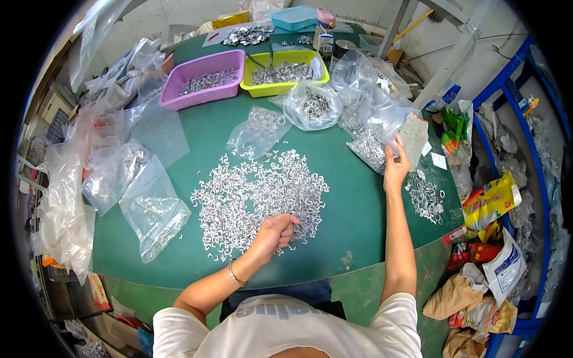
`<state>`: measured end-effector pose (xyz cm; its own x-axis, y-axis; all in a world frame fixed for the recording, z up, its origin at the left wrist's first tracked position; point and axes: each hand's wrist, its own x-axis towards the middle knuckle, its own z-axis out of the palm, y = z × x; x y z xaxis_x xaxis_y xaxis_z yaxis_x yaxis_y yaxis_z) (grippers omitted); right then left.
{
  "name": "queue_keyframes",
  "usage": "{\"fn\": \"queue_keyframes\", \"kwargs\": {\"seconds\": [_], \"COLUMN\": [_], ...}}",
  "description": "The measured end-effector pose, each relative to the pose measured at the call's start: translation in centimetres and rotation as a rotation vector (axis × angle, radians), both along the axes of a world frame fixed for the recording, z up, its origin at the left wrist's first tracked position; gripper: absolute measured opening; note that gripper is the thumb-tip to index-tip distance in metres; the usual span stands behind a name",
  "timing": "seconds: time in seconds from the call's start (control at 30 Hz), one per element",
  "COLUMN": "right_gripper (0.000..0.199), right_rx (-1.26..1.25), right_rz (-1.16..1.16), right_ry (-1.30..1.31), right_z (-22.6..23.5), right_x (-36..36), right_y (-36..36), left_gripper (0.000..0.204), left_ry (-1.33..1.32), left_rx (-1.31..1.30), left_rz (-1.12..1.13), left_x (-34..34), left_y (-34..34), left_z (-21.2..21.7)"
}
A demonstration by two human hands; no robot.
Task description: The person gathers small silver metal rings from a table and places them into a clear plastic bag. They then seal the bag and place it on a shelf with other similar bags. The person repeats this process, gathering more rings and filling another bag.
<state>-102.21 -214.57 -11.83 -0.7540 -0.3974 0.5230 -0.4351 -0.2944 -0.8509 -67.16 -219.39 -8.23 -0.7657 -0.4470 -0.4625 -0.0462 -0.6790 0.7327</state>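
A wide pile of small curved silver metal pieces (pixel 262 185) is spread over the green table top (pixel 352 232) in front of me. Over the near right part of that pile is my left hand (pixel 277 231), its fingers curled closed; whatever they may hold is hidden. Farther right, my right hand (pixel 396 165) grips the side of a clear plastic bag (pixel 371 146) filled with small silver pieces. Loose metal rings (pixel 426 198) lie on the table to the right of my right forearm.
At the back stand a purple bin (pixel 203 98) and a yellow-green bin (pixel 256 90), both holding metal parts. A bag of rings (pixel 313 106) and a flat bag (pixel 258 131) lie behind the pile. Plastic bags (pixel 152 203) cover the left side. A blue shelf rack (pixel 528 149) stands right.
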Motion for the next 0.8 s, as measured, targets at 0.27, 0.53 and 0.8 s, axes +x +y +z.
{"fn": "queue_keyframes", "kwargs": {"seconds": [0.27,0.53,0.8], "right_gripper": [0.069,0.081,0.065], "right_rx": [0.434,0.396,0.435], "right_rz": [-0.125,-0.097,-0.041], "right_ry": [0.055,0.445,-0.033], "right_z": [1.8,0.4,0.4], "right_x": [0.2,4.3,1.3], "right_y": [0.3,1.9,1.0], "left_gripper": [0.024,0.023,0.024], "left_ry": [-0.009,0.005,-0.026], "left_rx": [-0.028,-0.010,-0.006], "left_rz": [-0.026,-0.007,-0.029], "left_x": [0.0,1.0,1.1], "left_y": [0.8,1.3,1.7], "left_z": [-0.1,-0.6,-0.2]}}
